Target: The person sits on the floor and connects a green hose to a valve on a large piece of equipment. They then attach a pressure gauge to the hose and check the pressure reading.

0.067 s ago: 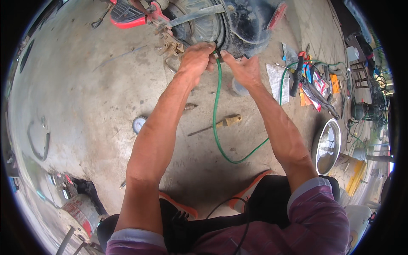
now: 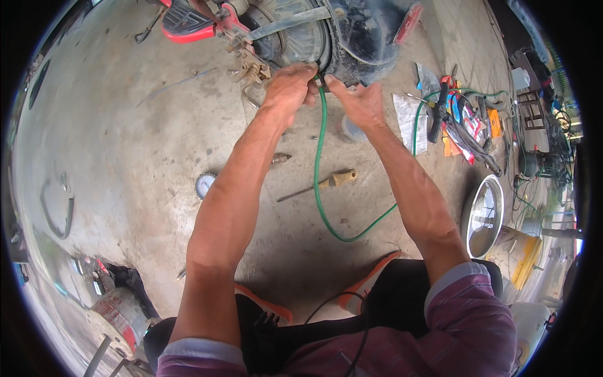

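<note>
Left hand: my left hand (image 2: 292, 88) is narrow, with bent fingers beside the end of the green hose (image 2: 323, 122); the fingertips are hidden, so I cannot tell what exactly it pinches.
Right hand: my right hand (image 2: 364, 105) faces it from the other side, its thumb near the same end; whether it closes on something, I cannot tell. Perhaps I use both hands because this spot is tight.
Hose: its end is between my hands, beside the wheel (image 2: 301, 44); the rest makes a loose loop nearer to me and passes under my right forearm. This slack probably keeps the end from being pulled.
Wheel: just beyond my hands, so I must stretch both arms forward.
Screwdriver (image 2: 341, 179): on the floor (image 2: 125, 138), nearer to me than my hands, probably within easy reach.
Round gauge (image 2: 205, 185): just left of my left forearm.
Plastic cup (image 2: 353, 131): just below my right hand.
</note>
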Demonstrator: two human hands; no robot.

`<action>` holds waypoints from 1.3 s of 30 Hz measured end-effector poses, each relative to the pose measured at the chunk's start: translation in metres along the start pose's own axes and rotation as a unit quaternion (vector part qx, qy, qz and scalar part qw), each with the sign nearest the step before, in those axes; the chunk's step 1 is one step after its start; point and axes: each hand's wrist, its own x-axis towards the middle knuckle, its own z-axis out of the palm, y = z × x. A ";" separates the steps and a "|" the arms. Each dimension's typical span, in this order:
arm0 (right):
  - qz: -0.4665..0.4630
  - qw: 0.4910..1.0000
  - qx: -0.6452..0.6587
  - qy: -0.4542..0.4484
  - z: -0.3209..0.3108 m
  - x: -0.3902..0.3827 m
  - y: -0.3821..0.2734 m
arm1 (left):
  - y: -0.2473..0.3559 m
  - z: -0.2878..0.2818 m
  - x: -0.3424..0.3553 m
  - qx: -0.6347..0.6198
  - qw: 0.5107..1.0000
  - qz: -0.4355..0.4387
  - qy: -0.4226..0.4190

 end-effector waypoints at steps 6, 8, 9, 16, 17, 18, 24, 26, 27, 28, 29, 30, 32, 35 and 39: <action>-0.008 0.999 -0.040 0.017 -0.001 0.002 0.006 | -0.001 0.004 0.001 0.000 1.000 -0.014 -0.006; -0.035 0.998 0.029 0.042 0.006 -0.002 -0.010 | -0.001 0.001 0.000 -0.002 1.000 -0.014 -0.005; 0.037 0.998 -0.050 0.010 0.003 -0.002 -0.019 | -0.002 -0.004 0.001 -0.006 1.000 -0.010 -0.007; 0.004 0.997 -0.069 -0.022 -0.012 0.003 -0.021 | -0.011 -0.002 0.007 -0.024 1.000 0.007 0.004; -0.032 0.996 -0.077 -0.012 -0.013 0.002 -0.017 | -0.013 -0.001 0.007 -0.026 1.000 0.007 0.000; -0.043 0.996 -0.077 -0.013 -0.014 0.004 -0.014 | -0.012 0.000 0.008 -0.028 1.000 0.009 -0.002; -0.017 0.989 -0.142 -0.038 -0.022 0.009 -0.014 | -0.018 -0.006 0.015 -0.047 0.999 0.002 -0.012; -0.033 0.945 -0.063 -0.319 -0.066 0.046 0.002 | -0.016 -0.002 0.014 -0.035 0.999 -0.002 -0.007; -0.047 0.931 -0.041 -0.359 -0.072 0.048 -0.001 | -0.015 -0.003 0.015 -0.036 0.999 -0.004 -0.005; -0.058 0.915 -0.019 -0.398 -0.079 0.049 -0.005 | -0.015 -0.003 0.015 -0.037 0.999 -0.006 -0.002; -0.071 0.937 -0.027 -0.340 -0.077 0.041 -0.004 | -0.016 -0.002 0.016 -0.039 0.999 -0.008 0.002; -0.079 0.977 -0.072 -0.185 -0.052 0.024 -0.007 | -0.015 0.000 0.015 -0.039 0.999 -0.005 -0.004; -0.046 0.993 -0.105 0.011 -0.015 0.002 -0.013 | -0.010 -0.002 0.011 -0.039 0.999 0.003 -0.005; -0.014 0.997 -0.071 0.009 -0.005 -0.007 -0.013 | -0.008 0.004 0.007 -0.030 0.999 -0.001 -0.023; 0.025 0.997 -0.066 -0.009 -0.007 -0.009 -0.016 | -0.006 0.003 0.008 -0.034 0.999 0.004 -0.027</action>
